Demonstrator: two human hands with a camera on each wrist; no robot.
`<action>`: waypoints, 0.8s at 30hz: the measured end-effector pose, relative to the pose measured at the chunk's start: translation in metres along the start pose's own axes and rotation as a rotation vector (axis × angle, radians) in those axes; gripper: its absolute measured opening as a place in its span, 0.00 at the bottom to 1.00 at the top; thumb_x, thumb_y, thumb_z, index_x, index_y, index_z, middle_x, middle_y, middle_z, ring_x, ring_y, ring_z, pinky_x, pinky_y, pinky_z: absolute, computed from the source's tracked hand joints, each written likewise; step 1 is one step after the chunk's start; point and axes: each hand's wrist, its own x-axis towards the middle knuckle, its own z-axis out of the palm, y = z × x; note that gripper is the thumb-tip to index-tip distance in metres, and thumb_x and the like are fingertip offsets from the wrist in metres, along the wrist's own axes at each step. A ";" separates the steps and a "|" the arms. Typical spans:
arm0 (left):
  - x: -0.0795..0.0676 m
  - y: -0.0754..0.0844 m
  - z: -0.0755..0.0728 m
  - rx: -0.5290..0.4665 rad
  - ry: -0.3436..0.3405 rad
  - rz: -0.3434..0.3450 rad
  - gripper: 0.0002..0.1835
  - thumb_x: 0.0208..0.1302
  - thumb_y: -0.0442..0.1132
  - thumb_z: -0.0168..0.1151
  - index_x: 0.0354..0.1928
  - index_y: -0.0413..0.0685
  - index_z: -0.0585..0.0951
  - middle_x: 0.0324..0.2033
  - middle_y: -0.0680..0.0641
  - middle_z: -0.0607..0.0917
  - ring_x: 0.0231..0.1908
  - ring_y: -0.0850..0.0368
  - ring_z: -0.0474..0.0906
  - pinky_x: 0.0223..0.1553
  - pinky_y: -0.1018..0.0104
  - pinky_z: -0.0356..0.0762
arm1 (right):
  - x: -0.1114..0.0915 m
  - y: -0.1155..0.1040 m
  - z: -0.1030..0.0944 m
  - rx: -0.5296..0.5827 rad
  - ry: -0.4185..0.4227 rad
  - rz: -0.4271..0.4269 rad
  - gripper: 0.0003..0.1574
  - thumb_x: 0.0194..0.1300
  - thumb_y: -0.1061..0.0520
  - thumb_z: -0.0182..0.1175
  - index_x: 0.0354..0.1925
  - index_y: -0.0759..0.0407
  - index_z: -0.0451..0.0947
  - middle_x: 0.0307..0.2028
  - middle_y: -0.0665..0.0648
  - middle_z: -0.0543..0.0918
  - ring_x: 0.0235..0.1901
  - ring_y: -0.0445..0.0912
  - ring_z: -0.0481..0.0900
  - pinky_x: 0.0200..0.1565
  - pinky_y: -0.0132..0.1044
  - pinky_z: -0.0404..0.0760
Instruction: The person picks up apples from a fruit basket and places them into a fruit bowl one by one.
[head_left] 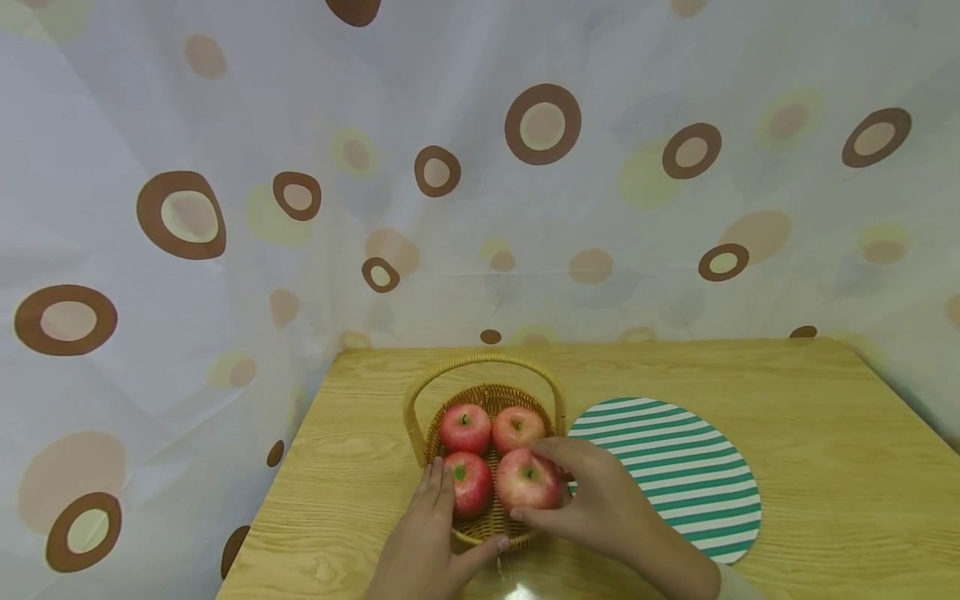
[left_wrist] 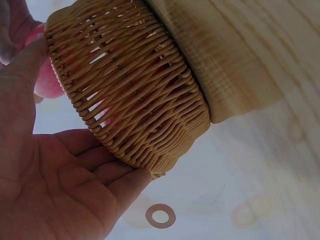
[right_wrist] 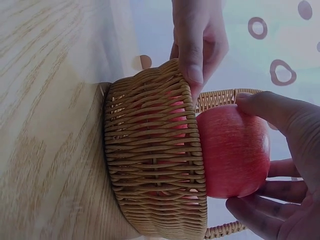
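A round woven basket point(head_left: 489, 537) with an arched handle point(head_left: 487, 358) stands on the wooden table. Three red apples point(head_left: 466, 428) lie inside it. Over its near right part, my right hand point(head_left: 600, 492) grips another apple point(head_left: 529, 478) between thumb and fingers. In the right wrist view this apple point(right_wrist: 232, 152) sits at the basket's rim, partly above it. My left hand point(head_left: 427, 533) holds the basket's near left side, fingers along the left rim and thumb at the front. The left wrist view shows that hand point(left_wrist: 65, 175) against the wicker wall point(left_wrist: 130, 85).
A round placemat point(head_left: 675, 467) with green and white stripes lies right of the basket, partly behind my right hand. The table point(head_left: 825, 467) reaches back to a pale curtain point(head_left: 480, 208) with brown rings and dots, which also hangs along the left side.
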 end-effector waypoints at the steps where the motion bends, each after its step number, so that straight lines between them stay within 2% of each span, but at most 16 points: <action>1: 0.000 0.000 0.000 0.001 0.002 0.003 0.64 0.63 0.78 0.62 0.76 0.24 0.64 0.78 0.24 0.62 0.76 0.28 0.64 0.66 0.34 0.77 | 0.000 0.000 -0.001 0.003 0.006 -0.005 0.42 0.46 0.41 0.88 0.55 0.60 0.87 0.48 0.50 0.91 0.44 0.39 0.87 0.41 0.27 0.88; 17: 0.001 -0.001 0.002 -0.001 0.008 0.001 0.64 0.62 0.78 0.63 0.77 0.25 0.64 0.77 0.24 0.64 0.76 0.28 0.65 0.66 0.36 0.78 | -0.012 0.001 -0.017 -0.030 0.039 0.017 0.39 0.51 0.37 0.85 0.55 0.55 0.87 0.53 0.46 0.89 0.48 0.41 0.88 0.42 0.29 0.89; 24: 0.001 0.000 0.000 -0.003 0.013 0.001 0.63 0.61 0.77 0.65 0.76 0.25 0.65 0.76 0.23 0.64 0.75 0.27 0.66 0.66 0.36 0.78 | -0.015 0.003 -0.024 -0.008 0.034 0.030 0.39 0.52 0.38 0.85 0.57 0.52 0.86 0.54 0.46 0.89 0.48 0.40 0.87 0.43 0.30 0.89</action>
